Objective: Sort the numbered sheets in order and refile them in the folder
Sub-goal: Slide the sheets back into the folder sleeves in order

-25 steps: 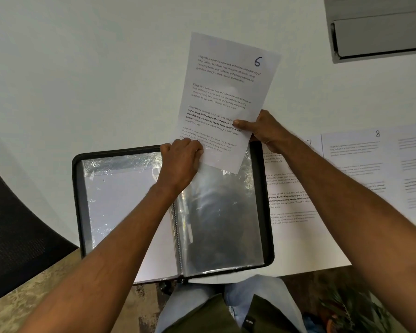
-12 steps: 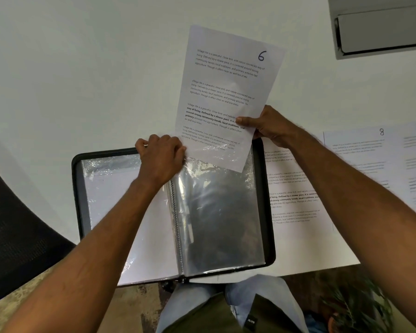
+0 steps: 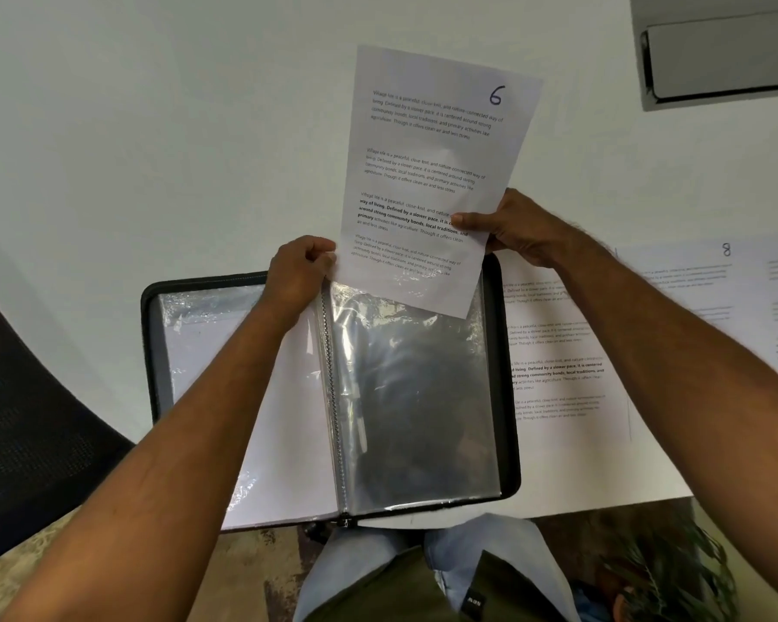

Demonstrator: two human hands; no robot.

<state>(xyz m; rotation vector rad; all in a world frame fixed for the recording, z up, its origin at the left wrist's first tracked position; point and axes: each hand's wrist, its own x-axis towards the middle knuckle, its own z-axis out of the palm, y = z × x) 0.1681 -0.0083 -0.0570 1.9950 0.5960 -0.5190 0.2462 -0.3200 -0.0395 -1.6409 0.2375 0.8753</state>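
A black display folder (image 3: 506,374) lies open on the white table near its front edge, its clear plastic sleeves (image 3: 418,397) showing. Sheet 6 (image 3: 427,172) stands tilted above the right page, its bottom edge tucked into the top of a clear sleeve. My right hand (image 3: 513,228) pinches the sheet's right edge, thumb on the print. My left hand (image 3: 299,271) grips the top edge of the sleeve at the folder's spine, beside the sheet's lower left corner. The left page holds a filed white sheet (image 3: 284,424).
Loose printed sheets lie to the right of the folder: one (image 3: 553,352) partly under my right arm, then sheet 8 (image 3: 710,280) and another at the frame's edge. A grey device (image 3: 719,51) sits at the far right. A black chair (image 3: 23,419) stands at the left.
My left hand shifted left from the sheet's lower edge to the sleeve's top by the spine. Sheet 6 slid slightly lower into the sleeve opening.
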